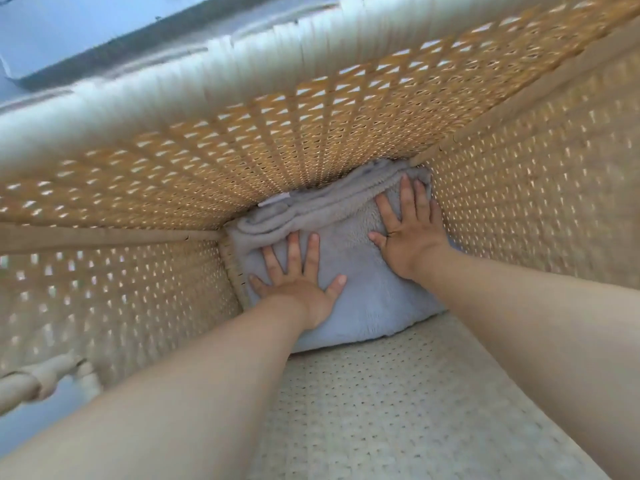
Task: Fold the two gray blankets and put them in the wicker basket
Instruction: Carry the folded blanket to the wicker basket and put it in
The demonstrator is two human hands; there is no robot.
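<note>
1. At the bottom of the wicker basket, pushed into the far corner: a folded gray blanket. Stacked layers show along its far edge, and a small white tag sits against the far wall.
2. Cannot tell whether the stack is one blanket or both.
3. Left hand: fingers spread and straight, palm pressing flat on the near-left part. Right hand: the same, flat on the far-right part, beside the side wall. Neither grips anything.
4. Handling (judged): fleecy, soft and light, with no stiffness. It compresses under the palms and will likely spring back. Not fragile, not slippery.
5. Hold (judged): to reposition, slide both hands under the folded edges and lift the whole stack. Pinching the top layer alone would probably pull the folds open.
</note>
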